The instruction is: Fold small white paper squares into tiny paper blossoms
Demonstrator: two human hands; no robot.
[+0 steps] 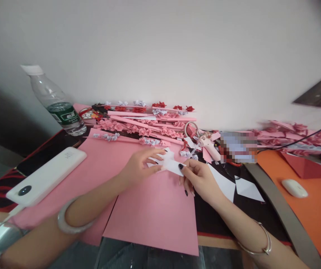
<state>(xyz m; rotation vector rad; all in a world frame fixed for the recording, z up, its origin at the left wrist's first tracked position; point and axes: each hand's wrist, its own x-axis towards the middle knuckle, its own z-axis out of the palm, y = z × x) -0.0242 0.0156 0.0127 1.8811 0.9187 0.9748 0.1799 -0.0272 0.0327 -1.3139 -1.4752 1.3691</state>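
Between both hands, above pink paper sheets (154, 216), is a small white piece of paper (173, 166) with folded, pointed parts. My left hand (140, 164) grips its left side between thumb and fingers. The thumb and bent fingers of my right hand (198, 179) pinch its right corner. Just behind the hands lie pink paper stems with small white paper flowers (150, 141). A pale pink glue gun (209, 147) rests to the right, beyond my right hand. White paper pieces (223, 183) lie beside my right wrist.
On the left are a white power bank (48, 175) with a cable and a water bottle (62, 108). Pink and red paper flowers (138, 129) line the wall. At right are a blurred-out phone-like object (238, 147), orange paper (303, 220) and a white earbud case (295, 188).
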